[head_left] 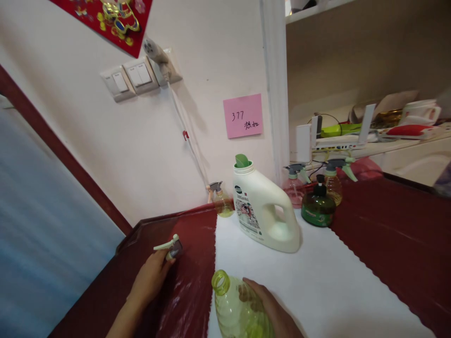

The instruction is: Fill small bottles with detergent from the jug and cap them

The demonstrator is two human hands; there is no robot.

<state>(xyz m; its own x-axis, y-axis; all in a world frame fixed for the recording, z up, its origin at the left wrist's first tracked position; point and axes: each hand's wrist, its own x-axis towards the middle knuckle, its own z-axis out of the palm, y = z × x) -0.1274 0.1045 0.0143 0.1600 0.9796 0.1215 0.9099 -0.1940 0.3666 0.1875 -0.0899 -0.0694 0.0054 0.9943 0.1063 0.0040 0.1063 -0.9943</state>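
My left hand [153, 272] is closed around a spray nozzle [174, 248], grey with a pale trigger, over the dark red table at the left. In my right hand [269, 307] is a yellow-green clear bottle [234, 300], its neck uncapped and tilted up to the left; the fingers show through its ribbed wall. Beyond the bottle, a large pale detergent jug [264, 206] stands upright on the white cloth [327, 272], with a green spout in its open neck. Neither hand touches the jug.
A small yellowish spray bottle [222, 202] stands left of the jug. To the right are a pink spray bottle [295, 190], a green pump bottle [318, 209] and another spray bottle [333, 185]. A white router [338, 141] sits behind them. A plugged-in cord [181, 115] hangs down the wall.
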